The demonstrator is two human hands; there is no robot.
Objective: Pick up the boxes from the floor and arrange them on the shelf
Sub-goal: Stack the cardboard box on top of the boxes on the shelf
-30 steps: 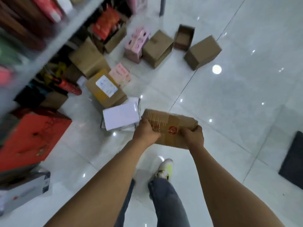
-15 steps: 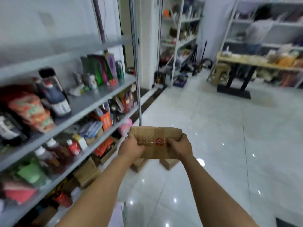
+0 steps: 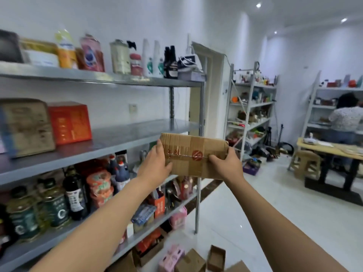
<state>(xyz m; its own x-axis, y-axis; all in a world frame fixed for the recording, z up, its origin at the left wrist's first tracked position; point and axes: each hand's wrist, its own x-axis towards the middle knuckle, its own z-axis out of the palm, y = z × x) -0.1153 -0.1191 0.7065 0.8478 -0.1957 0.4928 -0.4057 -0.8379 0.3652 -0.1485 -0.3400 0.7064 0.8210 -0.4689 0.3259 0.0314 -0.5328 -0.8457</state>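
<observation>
Cardboard box (image 3: 194,155) held up between both hands: left hand (image 3: 157,163) gripping left end, right hand (image 3: 225,164) gripping right end, fingers curled over near face. Middle shelf (image 3: 125,137) just beyond left hand, bare stretch beside orange box (image 3: 69,122). Risk: box corner catching upright post (image 3: 200,122) beyond hands, twisting out of grip. More boxes (image 3: 188,261) on floor below hands; trip hazard.

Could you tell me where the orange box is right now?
The orange box stands left on the middle shelf, beside a tan box.
</observation>
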